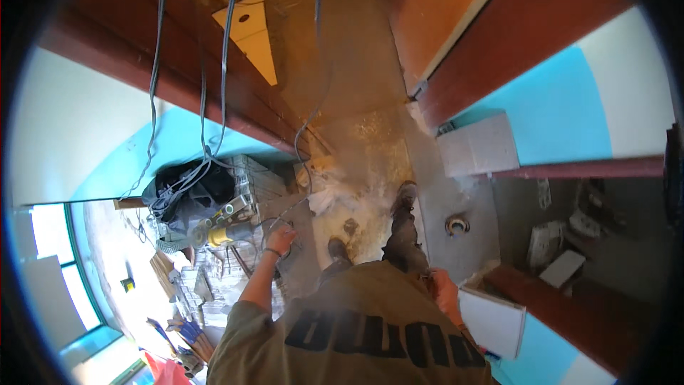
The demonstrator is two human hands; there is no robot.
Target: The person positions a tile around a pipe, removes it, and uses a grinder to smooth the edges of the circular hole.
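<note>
My left hand (280,239), with a dark band at the wrist, is closed beside a black cable (273,221) that loops at its fingers. Just left of it, a yellow and dark power tool (226,234), shaped like an angle grinder, lies over a cluttered pile. My right hand (444,289) is low at my right side by the thigh, fingers curled. What it holds, if anything, is too small and partly hidden. My dark shoes (406,192) stand on a wet-looking, dusty patch of floor (363,221).
Several cables (224,50) hang from above on the left. A black bag (192,189) rests on a crate (255,180). At the right are a round floor pipe opening (457,225), a grey board (479,146), a white panel (491,322) and rubble (563,269). Ahead stands a reddish-brown door frame (491,64).
</note>
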